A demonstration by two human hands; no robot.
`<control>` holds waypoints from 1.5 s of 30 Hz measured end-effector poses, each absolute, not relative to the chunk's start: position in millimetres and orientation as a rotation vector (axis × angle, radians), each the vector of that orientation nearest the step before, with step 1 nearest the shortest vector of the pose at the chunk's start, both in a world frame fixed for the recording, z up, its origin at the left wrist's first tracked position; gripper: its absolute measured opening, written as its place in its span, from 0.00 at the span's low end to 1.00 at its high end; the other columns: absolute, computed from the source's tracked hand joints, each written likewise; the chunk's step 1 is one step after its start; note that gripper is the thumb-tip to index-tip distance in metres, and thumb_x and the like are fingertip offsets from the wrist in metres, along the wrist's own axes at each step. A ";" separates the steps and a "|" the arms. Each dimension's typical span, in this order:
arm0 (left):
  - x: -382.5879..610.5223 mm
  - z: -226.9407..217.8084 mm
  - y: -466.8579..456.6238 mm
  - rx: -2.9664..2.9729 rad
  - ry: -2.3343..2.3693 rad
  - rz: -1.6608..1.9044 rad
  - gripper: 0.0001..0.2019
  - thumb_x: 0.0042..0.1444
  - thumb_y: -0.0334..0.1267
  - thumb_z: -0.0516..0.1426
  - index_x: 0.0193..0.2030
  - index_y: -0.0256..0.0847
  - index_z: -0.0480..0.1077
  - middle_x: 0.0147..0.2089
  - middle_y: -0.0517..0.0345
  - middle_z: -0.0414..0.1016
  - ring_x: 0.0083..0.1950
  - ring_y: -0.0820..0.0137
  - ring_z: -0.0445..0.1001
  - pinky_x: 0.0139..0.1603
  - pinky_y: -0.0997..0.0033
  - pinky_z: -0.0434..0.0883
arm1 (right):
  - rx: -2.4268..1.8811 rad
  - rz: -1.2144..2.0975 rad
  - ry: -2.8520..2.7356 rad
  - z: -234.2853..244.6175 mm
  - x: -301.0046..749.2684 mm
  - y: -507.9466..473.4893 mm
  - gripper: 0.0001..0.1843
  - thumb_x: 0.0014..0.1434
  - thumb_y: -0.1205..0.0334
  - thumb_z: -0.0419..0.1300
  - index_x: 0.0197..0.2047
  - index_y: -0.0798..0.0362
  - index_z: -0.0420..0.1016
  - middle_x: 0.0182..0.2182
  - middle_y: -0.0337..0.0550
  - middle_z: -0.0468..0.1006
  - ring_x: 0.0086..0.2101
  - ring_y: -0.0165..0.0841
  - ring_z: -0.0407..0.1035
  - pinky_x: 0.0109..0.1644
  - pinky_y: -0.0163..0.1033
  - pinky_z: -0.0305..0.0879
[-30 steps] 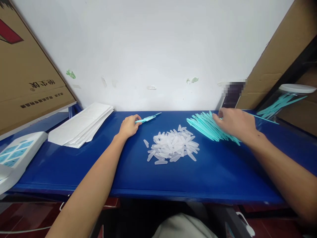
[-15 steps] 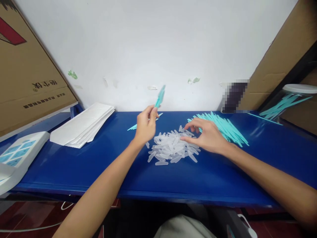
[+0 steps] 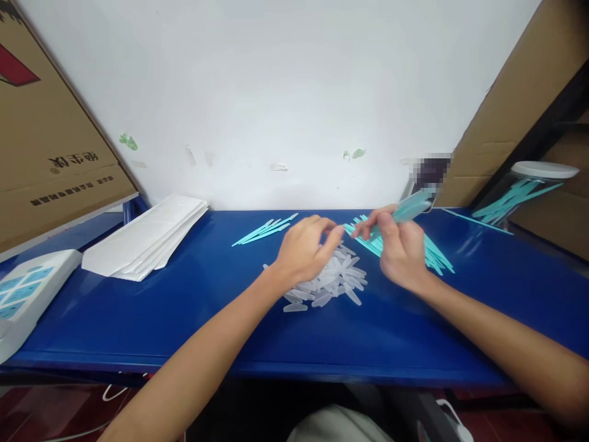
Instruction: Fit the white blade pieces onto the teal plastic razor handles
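My right hand [image 3: 399,248] is raised just above the blue table [image 3: 184,307], closed on a teal stick [image 3: 407,210] whose far end looks covered by a clear cap. My left hand [image 3: 304,248] hovers over the heap of clear plastic caps [image 3: 338,283]. Its fingers are drawn together, pointing at my right hand's fingertips and almost touching them; what they pinch, if anything, is hidden. A fan of loose teal sticks [image 3: 435,255] lies behind and under my right hand. A few teal sticks [image 3: 264,230] lie apart at the back, left of my left hand.
A stack of white sheets [image 3: 142,236] lies at the back left, with a white device [image 3: 27,288] at the left edge. Cardboard boxes [image 3: 50,141] lean on both sides. A clear jar of teal sticks [image 3: 519,190] lies at the far right.
My left hand came down and to the right from its raised position and no longer shows the stick. My right hand left the cap heap, rose, and now holds a teal stick.
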State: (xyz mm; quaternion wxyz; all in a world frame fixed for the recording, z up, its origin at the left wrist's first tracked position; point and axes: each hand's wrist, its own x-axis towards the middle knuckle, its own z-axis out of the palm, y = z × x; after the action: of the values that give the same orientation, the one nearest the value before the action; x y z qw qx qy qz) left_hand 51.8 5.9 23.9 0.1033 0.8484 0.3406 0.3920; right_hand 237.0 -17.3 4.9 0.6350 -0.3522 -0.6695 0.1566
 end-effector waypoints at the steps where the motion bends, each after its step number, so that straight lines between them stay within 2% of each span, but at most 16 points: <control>1: 44.6 24.8 8.1 2.500 1.041 1.197 0.22 0.70 0.48 0.47 0.34 0.38 0.75 0.35 0.54 0.75 0.37 0.66 0.71 0.40 0.65 0.63 | -0.859 0.306 -1.611 5.6 239.6 -18.7 0.17 0.72 0.50 0.48 0.36 0.49 0.68 0.23 0.37 0.69 0.27 0.33 0.69 0.38 0.43 0.68; 4: 28.6 24.9 10.7 2.465 1.024 1.257 0.31 0.71 0.51 0.41 0.19 0.39 0.62 0.22 0.58 0.66 0.29 0.70 0.65 0.39 0.65 0.61 | -1.101 0.144 -1.951 7.2 241.3 -26.5 0.14 0.72 0.50 0.47 0.45 0.49 0.67 0.24 0.37 0.70 0.23 0.33 0.64 0.29 0.40 0.60; 7: 24.0 19.5 8.2 2.326 0.923 1.231 0.33 0.72 0.54 0.38 0.17 0.40 0.58 0.17 0.61 0.59 0.23 0.73 0.59 0.34 0.67 0.60 | -1.167 0.037 -2.236 7.0 236.2 -33.4 0.14 0.72 0.52 0.46 0.53 0.50 0.63 0.28 0.39 0.73 0.24 0.34 0.65 0.29 0.39 0.57; 11: 29.0 10.4 2.8 2.208 0.884 1.255 0.31 0.72 0.54 0.39 0.20 0.40 0.57 0.19 0.63 0.54 0.22 0.74 0.54 0.28 0.68 0.55 | -1.088 0.015 -2.322 4.7 231.5 -34.6 0.12 0.73 0.55 0.42 0.48 0.49 0.63 0.30 0.40 0.72 0.27 0.34 0.64 0.30 0.38 0.55; 17: 36.9 6.9 3.3 2.266 0.758 1.297 0.26 0.71 0.54 0.43 0.23 0.41 0.50 0.22 0.64 0.51 0.25 0.74 0.52 0.29 0.69 0.53 | -1.069 0.105 -2.319 3.4 232.2 -32.9 0.14 0.73 0.53 0.43 0.38 0.48 0.61 0.26 0.37 0.68 0.24 0.32 0.59 0.29 0.38 0.53; 22: 37.5 5.5 5.4 2.343 0.671 1.272 0.25 0.71 0.50 0.45 0.23 0.42 0.48 0.22 0.64 0.50 0.25 0.74 0.52 0.29 0.69 0.54 | -1.064 0.188 -2.332 2.8 233.1 -31.7 0.17 0.73 0.51 0.42 0.37 0.48 0.62 0.26 0.38 0.68 0.25 0.33 0.60 0.30 0.39 0.53; 28: 34.2 5.9 10.9 2.439 0.661 1.249 0.24 0.71 0.48 0.44 0.23 0.41 0.49 0.22 0.63 0.52 0.24 0.74 0.53 0.28 0.68 0.54 | -1.108 0.261 -2.399 11.0 234.6 -27.4 0.19 0.73 0.48 0.40 0.32 0.48 0.54 0.21 0.34 0.60 0.21 0.31 0.54 0.27 0.39 0.46; 31: 21.4 11.7 22.2 2.249 0.817 1.419 0.26 0.70 0.53 0.44 0.22 0.42 0.51 0.20 0.63 0.52 0.23 0.73 0.52 0.26 0.68 0.52 | -1.173 0.220 -2.426 12.8 247.5 -20.7 0.20 0.74 0.48 0.38 0.31 0.48 0.53 0.22 0.34 0.60 0.22 0.32 0.55 0.29 0.39 0.47; 34: 1.5 18.7 36.1 1.927 1.029 1.722 0.28 0.69 0.57 0.44 0.21 0.44 0.48 0.19 0.64 0.48 0.21 0.73 0.48 0.24 0.68 0.49 | -1.347 0.098 -2.339 12.4 272.4 -8.6 0.20 0.73 0.48 0.39 0.34 0.48 0.57 0.24 0.37 0.64 0.24 0.34 0.59 0.30 0.39 0.49; 36: -7.8 20.3 41.5 2.033 1.120 1.563 0.28 0.67 0.56 0.47 0.19 0.44 0.47 0.19 0.64 0.46 0.21 0.73 0.47 0.25 0.68 0.48 | -1.547 0.024 -2.175 13.5 291.7 1.1 0.17 0.72 0.48 0.40 0.39 0.48 0.61 0.23 0.38 0.66 0.23 0.35 0.61 0.29 0.39 0.49; 38: -10.0 18.1 42.1 2.300 1.142 1.183 0.28 0.67 0.53 0.47 0.17 0.43 0.48 0.18 0.64 0.47 0.21 0.73 0.47 0.27 0.68 0.50 | -1.684 -0.097 -1.993 16.4 310.5 10.8 0.17 0.72 0.48 0.42 0.41 0.49 0.63 0.25 0.41 0.70 0.25 0.37 0.64 0.30 0.40 0.49; 41: -4.7 11.5 38.3 2.584 1.066 0.645 0.28 0.67 0.47 0.46 0.16 0.42 0.47 0.16 0.65 0.46 0.21 0.73 0.44 0.31 0.68 0.55 | -1.768 -0.326 -1.825 21.2 334.3 22.9 0.18 0.70 0.51 0.44 0.35 0.51 0.68 0.30 0.49 0.75 0.32 0.41 0.69 0.33 0.41 0.53; 45: -1.5 6.3 35.5 2.601 1.026 0.459 0.28 0.67 0.48 0.47 0.15 0.42 0.47 0.16 0.65 0.46 0.20 0.73 0.43 0.29 0.66 0.53 | -1.896 -0.323 -1.795 19.5 350.7 32.6 0.21 0.68 0.53 0.47 0.30 0.52 0.73 0.31 0.53 0.79 0.34 0.44 0.71 0.37 0.43 0.57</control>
State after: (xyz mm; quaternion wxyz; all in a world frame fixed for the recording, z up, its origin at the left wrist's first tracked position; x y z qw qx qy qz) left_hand -1.5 35.5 6.3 0.1536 0.9070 0.3578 0.1602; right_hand 350.7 32.6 19.5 0.2530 -0.6973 -0.6601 -0.1187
